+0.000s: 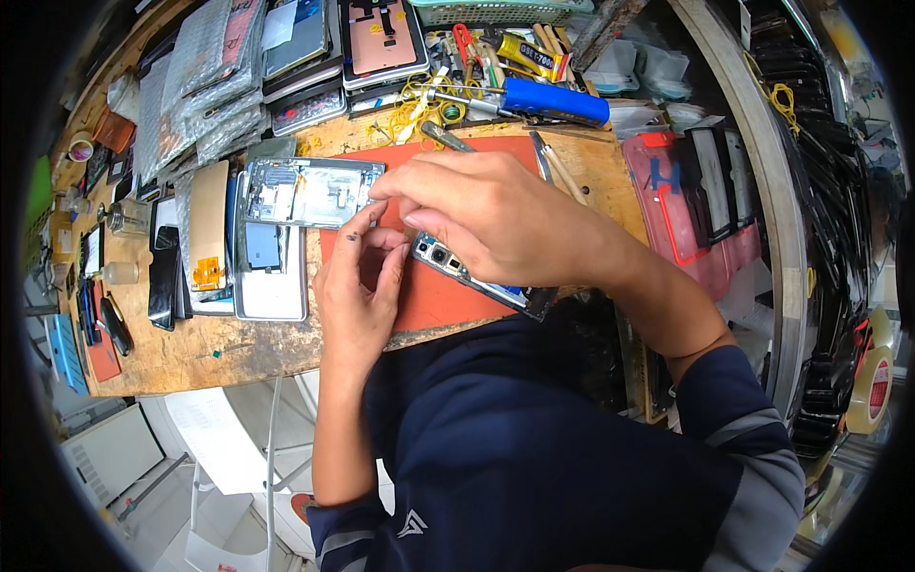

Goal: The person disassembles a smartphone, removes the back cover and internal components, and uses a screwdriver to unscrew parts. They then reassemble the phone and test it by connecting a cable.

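On the orange mat (429,300) lies an opened phone (477,275), its row of camera lenses showing below my right fingers. My right hand (481,214) arches over the phone's upper end with bent fingers, thumb and fingertips drawn together; what they pinch is too small to make out. Against that same end, my left hand (357,281) curls its fingers and thumb inward, the fingertips meeting those of the right hand. Whatever the left fingers hold is hidden. Just beyond the left hand, a silvery opened device frame (310,191) rests across other device parts.
A blue cylindrical tool (556,102) and a yellow-black tube (534,57) lie at the back among yellow wires. Bubble-wrapped stacks (205,86) rise at the back left. Tweezers (540,157) lie at the mat's right edge. A pink-red case (667,200) stands right of the wooden bench (276,357).
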The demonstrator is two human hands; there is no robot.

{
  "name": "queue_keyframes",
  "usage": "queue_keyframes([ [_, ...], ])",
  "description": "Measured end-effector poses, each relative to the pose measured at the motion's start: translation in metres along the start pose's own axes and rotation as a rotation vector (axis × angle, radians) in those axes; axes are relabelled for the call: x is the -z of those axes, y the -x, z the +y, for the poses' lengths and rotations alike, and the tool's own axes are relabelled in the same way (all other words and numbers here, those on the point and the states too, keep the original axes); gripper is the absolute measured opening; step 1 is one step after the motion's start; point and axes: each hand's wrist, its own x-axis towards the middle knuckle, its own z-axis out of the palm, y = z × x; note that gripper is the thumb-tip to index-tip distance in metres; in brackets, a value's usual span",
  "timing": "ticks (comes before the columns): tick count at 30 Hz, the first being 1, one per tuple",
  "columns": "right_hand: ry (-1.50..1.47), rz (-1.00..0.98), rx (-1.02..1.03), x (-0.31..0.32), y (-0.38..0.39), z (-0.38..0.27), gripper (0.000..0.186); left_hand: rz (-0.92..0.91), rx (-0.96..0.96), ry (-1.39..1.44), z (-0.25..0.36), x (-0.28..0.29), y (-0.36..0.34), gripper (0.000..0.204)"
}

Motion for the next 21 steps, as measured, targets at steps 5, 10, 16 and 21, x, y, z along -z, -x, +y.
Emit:
queue_keyframes([
  [5, 0.016, -0.067, -0.007, 0.001, -0.002, -0.002, 0.030, 0.012, -0.022, 0.018, -0.002, 0.000, -0.001, 0.050],
  [10, 0.070, -0.110, 0.019, 0.002, -0.001, -0.003, 0.031, -0.051, 0.037, -0.036, 0.013, 0.003, -0.004, 0.043],
  [16, 0.178, -0.199, -0.032, 0.008, -0.004, -0.012, 0.032, -0.075, -0.055, -0.162, 0.019, 0.004, -0.008, 0.048],
  [21, 0.203, -0.278, 0.018, 0.007, -0.001, -0.016, 0.038, -0.104, -0.023, -0.166, 0.013, 0.006, -0.004, 0.049],
])
